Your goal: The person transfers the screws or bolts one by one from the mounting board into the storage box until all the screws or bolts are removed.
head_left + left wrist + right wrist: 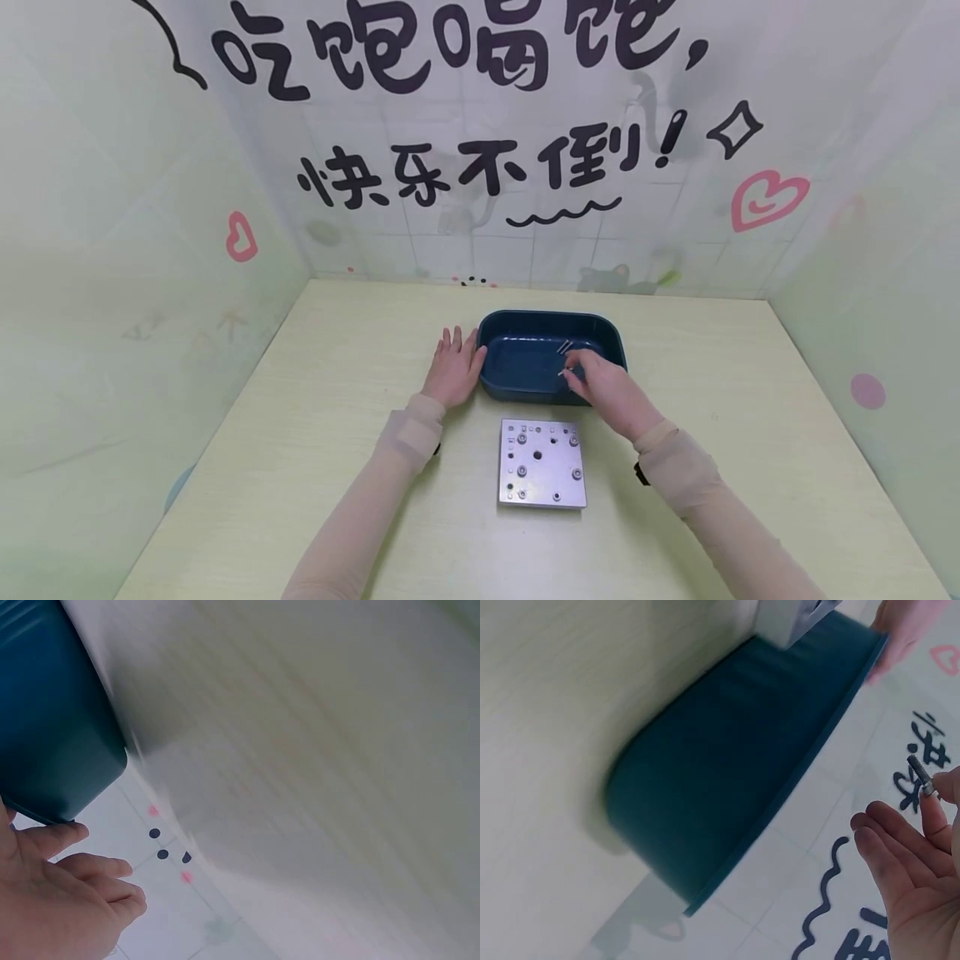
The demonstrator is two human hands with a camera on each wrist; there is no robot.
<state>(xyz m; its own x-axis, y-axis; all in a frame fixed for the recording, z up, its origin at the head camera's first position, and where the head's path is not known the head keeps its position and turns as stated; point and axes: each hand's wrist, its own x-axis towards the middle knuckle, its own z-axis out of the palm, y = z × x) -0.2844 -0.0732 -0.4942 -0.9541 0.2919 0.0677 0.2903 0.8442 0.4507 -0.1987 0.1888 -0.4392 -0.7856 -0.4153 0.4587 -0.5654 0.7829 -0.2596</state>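
Note:
A dark blue tray (517,397) stands on the table, and a few screws (565,346) lie inside it toward the right. My right hand (611,392) is over the tray's right front part and pinches a small metal screw (920,774) between thumb and forefinger. In the right wrist view its threaded shank points away from the fingers. At the tray's left end, my left hand (453,371) rests with its fingers spread and touches the rim. A square metal plate (551,475) with several holes and screw heads lies in front of the tray.
The light wooden table (315,442) carries the tray and plate. Behind it rises a white wall sheet (645,242) printed with black writing and pink hearts. Pale side walls (877,275) bound the table left and right.

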